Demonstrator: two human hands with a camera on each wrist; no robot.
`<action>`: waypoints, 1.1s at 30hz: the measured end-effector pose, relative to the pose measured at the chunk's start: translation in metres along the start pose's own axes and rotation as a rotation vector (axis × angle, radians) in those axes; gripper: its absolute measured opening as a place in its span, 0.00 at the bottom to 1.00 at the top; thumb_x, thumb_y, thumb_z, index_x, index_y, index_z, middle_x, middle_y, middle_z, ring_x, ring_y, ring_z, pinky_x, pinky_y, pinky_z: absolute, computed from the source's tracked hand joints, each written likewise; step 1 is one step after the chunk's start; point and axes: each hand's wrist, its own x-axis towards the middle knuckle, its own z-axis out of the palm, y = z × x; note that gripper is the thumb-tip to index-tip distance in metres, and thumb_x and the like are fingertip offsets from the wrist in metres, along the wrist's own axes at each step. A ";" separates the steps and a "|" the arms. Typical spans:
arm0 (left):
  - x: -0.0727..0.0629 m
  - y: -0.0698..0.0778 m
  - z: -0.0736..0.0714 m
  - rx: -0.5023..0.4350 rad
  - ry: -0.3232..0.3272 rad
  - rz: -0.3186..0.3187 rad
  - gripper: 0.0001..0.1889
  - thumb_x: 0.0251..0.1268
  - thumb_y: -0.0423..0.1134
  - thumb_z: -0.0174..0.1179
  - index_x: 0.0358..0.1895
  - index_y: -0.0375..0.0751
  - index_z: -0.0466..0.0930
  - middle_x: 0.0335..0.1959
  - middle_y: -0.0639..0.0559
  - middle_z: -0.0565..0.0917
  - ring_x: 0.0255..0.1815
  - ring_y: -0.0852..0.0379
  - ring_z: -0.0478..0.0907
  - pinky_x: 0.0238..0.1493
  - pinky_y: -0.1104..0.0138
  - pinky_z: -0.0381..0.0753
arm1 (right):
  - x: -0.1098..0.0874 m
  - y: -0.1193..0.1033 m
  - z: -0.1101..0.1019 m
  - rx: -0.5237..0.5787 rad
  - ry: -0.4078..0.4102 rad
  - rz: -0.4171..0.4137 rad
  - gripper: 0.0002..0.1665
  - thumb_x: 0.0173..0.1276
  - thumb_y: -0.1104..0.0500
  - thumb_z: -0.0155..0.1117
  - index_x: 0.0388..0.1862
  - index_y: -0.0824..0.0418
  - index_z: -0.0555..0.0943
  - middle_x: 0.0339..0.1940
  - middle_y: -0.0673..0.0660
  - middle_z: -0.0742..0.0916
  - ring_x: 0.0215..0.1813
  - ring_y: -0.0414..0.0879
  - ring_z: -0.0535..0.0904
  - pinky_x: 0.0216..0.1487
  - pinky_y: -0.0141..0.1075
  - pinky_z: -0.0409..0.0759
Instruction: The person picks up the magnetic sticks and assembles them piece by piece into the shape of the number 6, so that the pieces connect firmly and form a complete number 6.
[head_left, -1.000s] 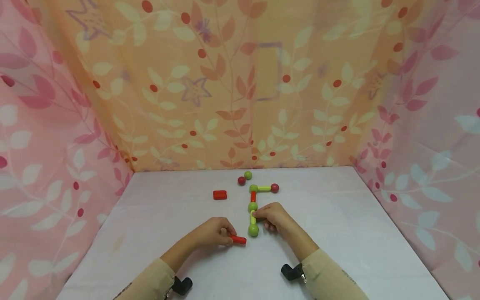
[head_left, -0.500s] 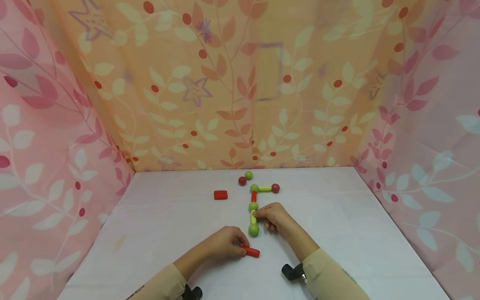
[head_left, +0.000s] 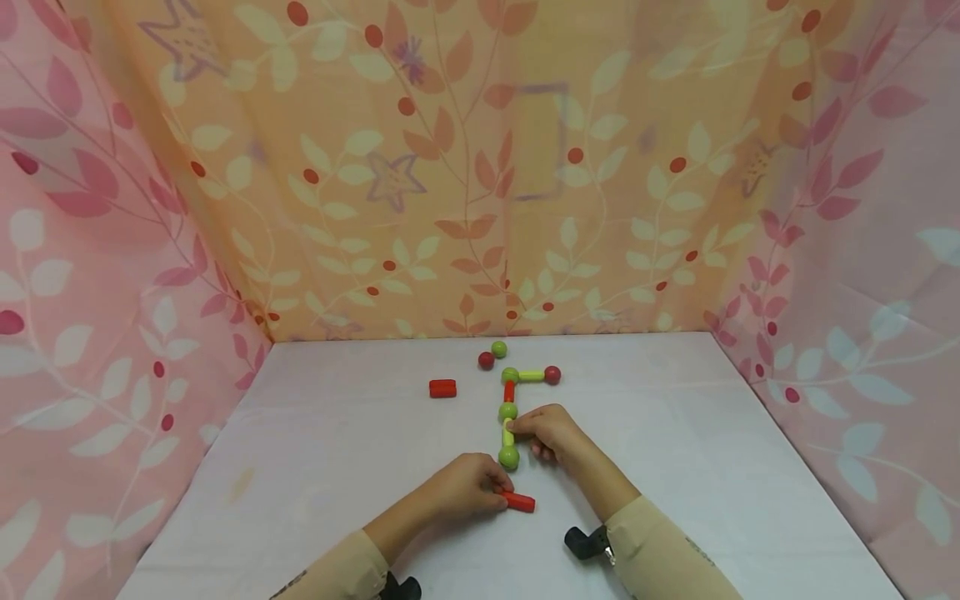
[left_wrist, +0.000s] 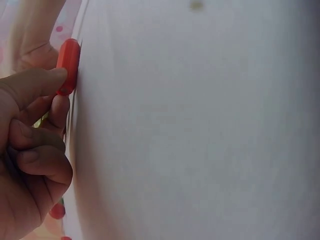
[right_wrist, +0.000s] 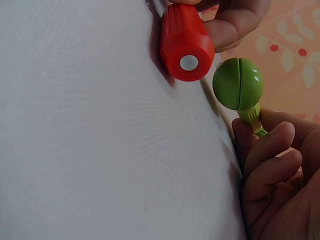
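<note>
My left hand [head_left: 468, 486] pinches a red rod [head_left: 520, 502] between thumb and finger, just in front of the near green ball [head_left: 508, 457]. In the right wrist view a round silvery disc shows on the end of the red rod [right_wrist: 187, 45]. My right hand [head_left: 553, 432] pinches the yellow-green rod [head_left: 508, 432] behind that ball. This rod belongs to a joined chain: a green ball [head_left: 507, 411], a short red rod [head_left: 509, 391], another green ball [head_left: 510, 376], then a yellow-green rod [head_left: 532, 377] leading right to a red ball [head_left: 552, 375].
On the white table [head_left: 337, 433], two red rods [head_left: 442, 388] lie side by side left of the chain. A loose red ball [head_left: 486, 361] and a green ball [head_left: 499, 349] sit close together at the back. Patterned curtains [head_left: 465, 208] surround the table.
My left hand has carried the red rod rightward and a little nearer, so it now lies in front of the chain's near ball. The right hand has kept its pinch in place.
</note>
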 end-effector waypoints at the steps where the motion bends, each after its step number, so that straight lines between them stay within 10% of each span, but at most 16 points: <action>1: 0.000 0.000 0.000 -0.002 0.002 -0.004 0.06 0.48 0.44 0.68 0.31 0.60 0.83 0.27 0.69 0.78 0.31 0.68 0.72 0.33 0.71 0.71 | 0.000 0.000 0.000 0.000 0.000 0.001 0.16 0.49 0.49 0.72 0.33 0.57 0.86 0.26 0.55 0.86 0.10 0.38 0.67 0.10 0.30 0.61; 16: -0.002 0.006 -0.004 -0.117 0.065 -0.076 0.08 0.50 0.49 0.67 0.35 0.57 0.84 0.31 0.68 0.79 0.32 0.66 0.75 0.32 0.69 0.73 | -0.001 -0.001 0.000 -0.006 0.002 -0.016 0.16 0.49 0.48 0.72 0.32 0.57 0.86 0.25 0.55 0.86 0.10 0.38 0.67 0.11 0.30 0.61; 24: 0.002 0.004 -0.026 -0.209 0.264 -0.215 0.08 0.53 0.55 0.63 0.35 0.61 0.81 0.33 0.63 0.79 0.38 0.58 0.72 0.33 0.64 0.72 | -0.001 -0.001 0.000 -0.006 -0.002 -0.003 0.16 0.48 0.47 0.72 0.32 0.57 0.86 0.24 0.55 0.85 0.10 0.39 0.67 0.11 0.31 0.61; 33: 0.015 -0.013 -0.011 -0.456 0.302 -0.298 0.18 0.51 0.54 0.64 0.41 0.47 0.81 0.36 0.57 0.82 0.39 0.58 0.75 0.39 0.64 0.74 | -0.003 -0.003 0.000 -0.003 0.009 -0.003 0.17 0.48 0.46 0.72 0.31 0.57 0.86 0.22 0.54 0.84 0.10 0.40 0.67 0.12 0.31 0.61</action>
